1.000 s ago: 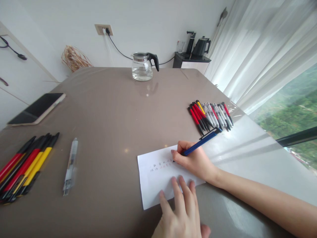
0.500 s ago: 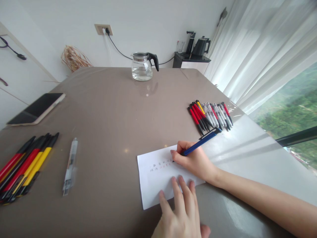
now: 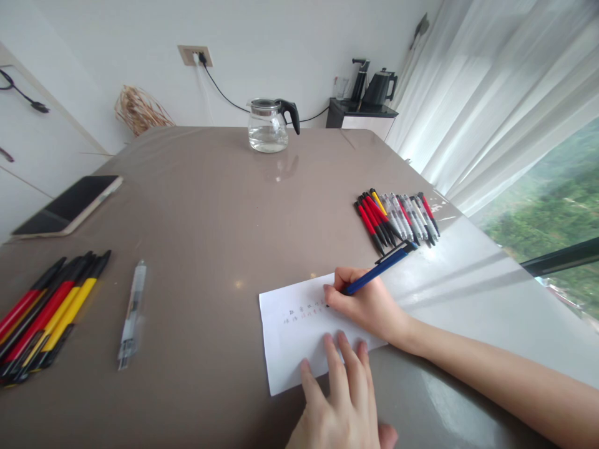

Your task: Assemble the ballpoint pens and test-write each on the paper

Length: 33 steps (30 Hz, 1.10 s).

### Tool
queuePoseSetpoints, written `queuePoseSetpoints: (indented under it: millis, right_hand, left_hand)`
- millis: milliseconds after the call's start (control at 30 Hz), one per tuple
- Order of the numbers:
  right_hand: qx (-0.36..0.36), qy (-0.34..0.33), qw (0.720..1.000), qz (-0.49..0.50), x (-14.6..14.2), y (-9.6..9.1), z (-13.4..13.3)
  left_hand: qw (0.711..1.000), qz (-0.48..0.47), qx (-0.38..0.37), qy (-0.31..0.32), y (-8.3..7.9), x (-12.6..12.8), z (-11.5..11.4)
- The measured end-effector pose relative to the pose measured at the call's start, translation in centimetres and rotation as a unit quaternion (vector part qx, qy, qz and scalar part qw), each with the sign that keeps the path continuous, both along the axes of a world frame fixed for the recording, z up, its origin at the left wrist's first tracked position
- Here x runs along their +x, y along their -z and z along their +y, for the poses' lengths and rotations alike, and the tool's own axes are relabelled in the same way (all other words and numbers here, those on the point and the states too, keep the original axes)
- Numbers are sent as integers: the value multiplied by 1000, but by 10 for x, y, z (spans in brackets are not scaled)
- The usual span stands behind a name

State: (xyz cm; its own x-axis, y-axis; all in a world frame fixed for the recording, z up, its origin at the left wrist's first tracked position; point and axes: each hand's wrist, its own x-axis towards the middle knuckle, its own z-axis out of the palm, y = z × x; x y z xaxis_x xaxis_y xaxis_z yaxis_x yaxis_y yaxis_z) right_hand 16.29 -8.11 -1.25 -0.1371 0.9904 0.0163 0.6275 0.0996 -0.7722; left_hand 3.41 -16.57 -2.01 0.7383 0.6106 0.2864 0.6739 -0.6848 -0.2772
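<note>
My right hand (image 3: 369, 308) grips a blue pen (image 3: 379, 271) with a black clip, tilted up to the right. Its tip end is down at a sheet of white paper (image 3: 285, 355), partly hidden by my fingers. Two short rows of small handwritten characters, some dark and some reddish, run across the upper part of the sheet. My left hand (image 3: 339, 399) rests with spread fingers on the paper's lower edge and holds nothing. A clear pen (image 3: 133, 312) lies alone on the table, well to the left of the sheet.
Several red, yellow and black pens (image 3: 51, 318) lie at the left, below a phone (image 3: 68, 206). More pens, clear and red among them (image 3: 397, 215), lie in a row beyond my right hand. A glass teapot (image 3: 268, 128) with water stands at the table's (image 3: 210, 199) far edge.
The blue pen and my right hand have shifted very slightly along the paper. My left hand stays in place.
</note>
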Motion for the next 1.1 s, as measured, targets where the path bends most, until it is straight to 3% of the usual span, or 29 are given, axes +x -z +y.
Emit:
queuePoseSetpoints:
  millis: [1100]
  right_hand:
    - [-4, 11, 1000, 4, 0, 2, 0]
  left_hand:
    - [1000, -4, 8, -2, 1, 0, -1]
